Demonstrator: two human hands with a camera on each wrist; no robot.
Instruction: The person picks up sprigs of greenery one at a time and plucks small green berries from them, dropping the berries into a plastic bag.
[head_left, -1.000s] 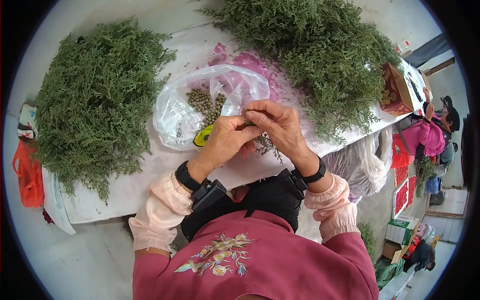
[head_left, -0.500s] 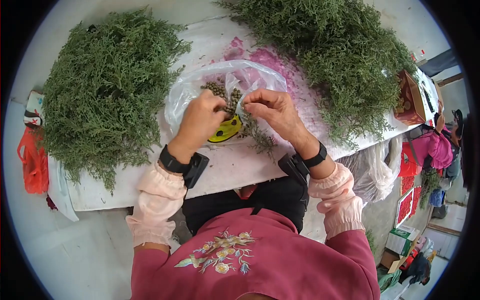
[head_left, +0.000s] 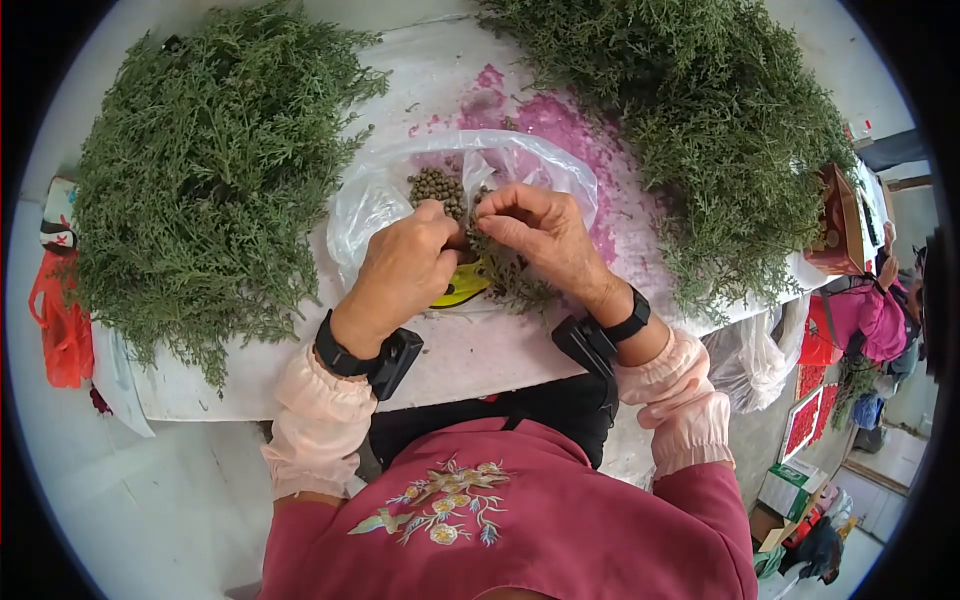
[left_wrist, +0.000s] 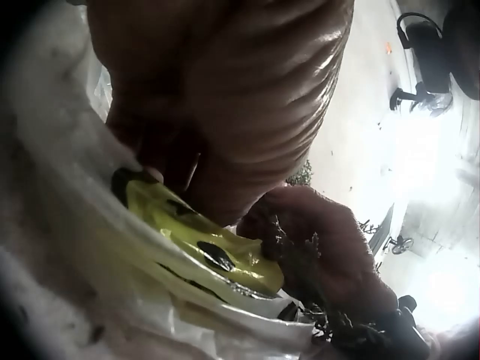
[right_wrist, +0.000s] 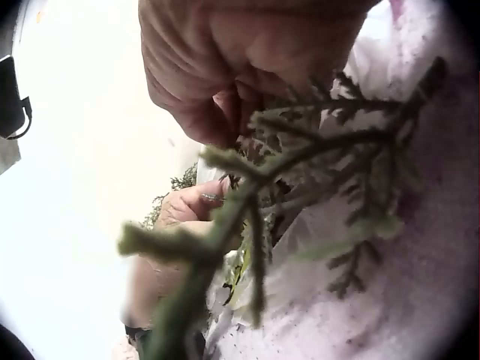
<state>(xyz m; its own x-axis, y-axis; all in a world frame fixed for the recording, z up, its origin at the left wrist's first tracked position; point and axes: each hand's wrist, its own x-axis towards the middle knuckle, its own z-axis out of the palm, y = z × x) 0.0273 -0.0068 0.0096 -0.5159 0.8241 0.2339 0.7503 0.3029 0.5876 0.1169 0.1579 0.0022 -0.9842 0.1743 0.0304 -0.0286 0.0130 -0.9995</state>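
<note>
- The right hand [head_left: 545,235] pinched a green sprig [head_left: 510,275] between thumb and fingertips, directly over the mouth of the clear plastic bag [head_left: 370,205]
- The left hand [head_left: 405,270] was curled, fingertips meeting the right hand's at the sprig; whether it gripped the sprig could not be told
- The bag lay on the white table [head_left: 470,350] and held small green berries [head_left: 435,187]
- Heaps of green branches [head_left: 200,170] lay left and right of the bag
</note>
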